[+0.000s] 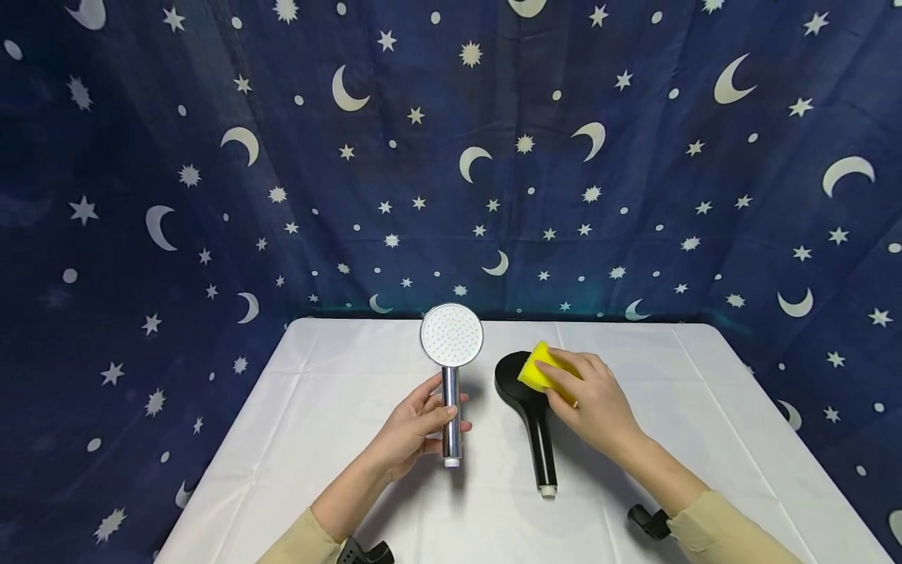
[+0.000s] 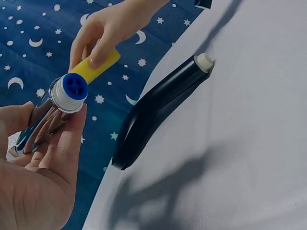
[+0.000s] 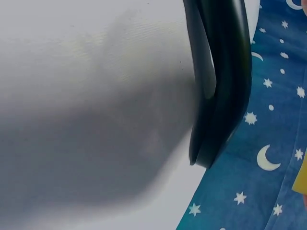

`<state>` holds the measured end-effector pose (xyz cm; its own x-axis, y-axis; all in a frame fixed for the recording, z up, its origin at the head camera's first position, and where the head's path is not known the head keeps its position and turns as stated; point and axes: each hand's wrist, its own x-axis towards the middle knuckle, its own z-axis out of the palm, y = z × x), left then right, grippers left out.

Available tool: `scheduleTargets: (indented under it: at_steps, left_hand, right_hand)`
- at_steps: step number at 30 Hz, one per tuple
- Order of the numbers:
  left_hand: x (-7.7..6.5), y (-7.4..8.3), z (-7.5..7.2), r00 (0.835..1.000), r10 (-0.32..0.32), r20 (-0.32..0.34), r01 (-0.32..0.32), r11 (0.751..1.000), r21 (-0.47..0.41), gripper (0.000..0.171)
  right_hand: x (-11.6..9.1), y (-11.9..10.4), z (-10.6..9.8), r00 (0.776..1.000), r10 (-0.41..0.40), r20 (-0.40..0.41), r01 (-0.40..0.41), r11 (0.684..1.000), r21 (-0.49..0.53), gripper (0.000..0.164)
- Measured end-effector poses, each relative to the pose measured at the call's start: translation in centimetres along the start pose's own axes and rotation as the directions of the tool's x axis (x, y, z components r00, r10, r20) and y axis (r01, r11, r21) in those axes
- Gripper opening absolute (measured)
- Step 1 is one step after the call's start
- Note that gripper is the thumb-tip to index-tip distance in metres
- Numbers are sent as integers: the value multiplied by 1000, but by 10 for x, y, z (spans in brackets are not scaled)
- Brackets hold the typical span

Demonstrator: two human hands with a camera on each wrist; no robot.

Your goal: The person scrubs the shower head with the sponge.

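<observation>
My left hand grips a chrome shower head by its handle, thumb across the front. Its white spray face is turned toward me, above the table. In the left wrist view the handle's end shows white threads and a blue insert. A yellow sponge is pinched between the thumb and fingers of my right hand. Below it lies a black shower head, face down on the table with its white threaded end toward me. The left wrist view shows the sponge apart from the black one.
A white cloth covers the table. Behind and beside it hangs a dark blue curtain with moons and stars. Dark wrist cameras sit at my left cuff and my right cuff.
</observation>
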<state>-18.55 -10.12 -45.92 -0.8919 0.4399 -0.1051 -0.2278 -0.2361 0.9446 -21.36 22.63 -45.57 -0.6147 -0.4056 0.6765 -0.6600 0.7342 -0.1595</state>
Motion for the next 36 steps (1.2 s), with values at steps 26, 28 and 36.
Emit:
scheduleTargets:
  at_steps: [26,28,36]
  left_hand:
    - [1,-8,-13,1000,8,-26,-8,1000,-4,68]
    - [2,-9,-14,999,4,-50,-4,1000,-1,64]
    - [2,-9,-16,988,6,-153,-8,1000,-13,59]
  right_hand:
    - [-60,13,-25,980,182,-74,-182,983,8,49]
    - [-63,13,-27,979,191,-75,-192,981,1,49]
    - [-71,6,-30,976,218,-22,-218,976,1,49]
